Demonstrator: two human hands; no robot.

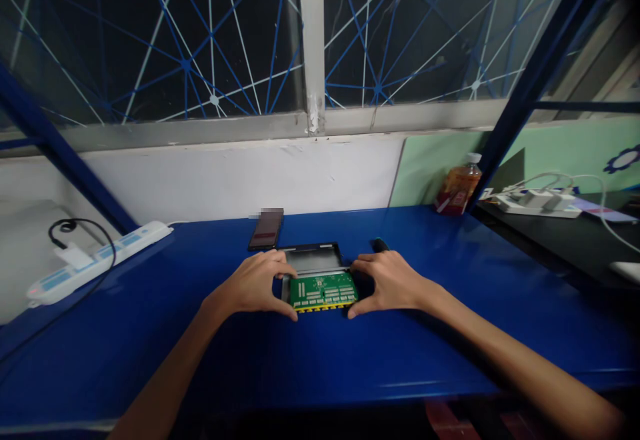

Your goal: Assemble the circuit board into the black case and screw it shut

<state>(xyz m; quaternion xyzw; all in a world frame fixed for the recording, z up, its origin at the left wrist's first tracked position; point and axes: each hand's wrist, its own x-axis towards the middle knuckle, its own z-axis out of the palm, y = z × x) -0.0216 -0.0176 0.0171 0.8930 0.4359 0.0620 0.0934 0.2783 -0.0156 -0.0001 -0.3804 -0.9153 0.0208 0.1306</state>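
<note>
A green circuit board (324, 287) with rows of pale connectors and a yellow strip on its front edge lies in the middle of the blue table. It sits in or on a shallow metal case, whose dark open lid (315, 258) is behind it. My left hand (256, 285) grips the left end, thumb at the front corner and fingers at the back. My right hand (393, 285) does the same at the right end. Whether the fingertips press on the board or the case is hard to see. Behind my right hand a dark handle-like object (380, 245) is partly hidden.
On the blue table (300, 367) a phone (267, 229) lies beyond my left hand. A white power strip (103, 263) with a black cable is at left. A drink bottle (459, 185) stands back right, near another power strip (537, 201). Blue posts flank the table.
</note>
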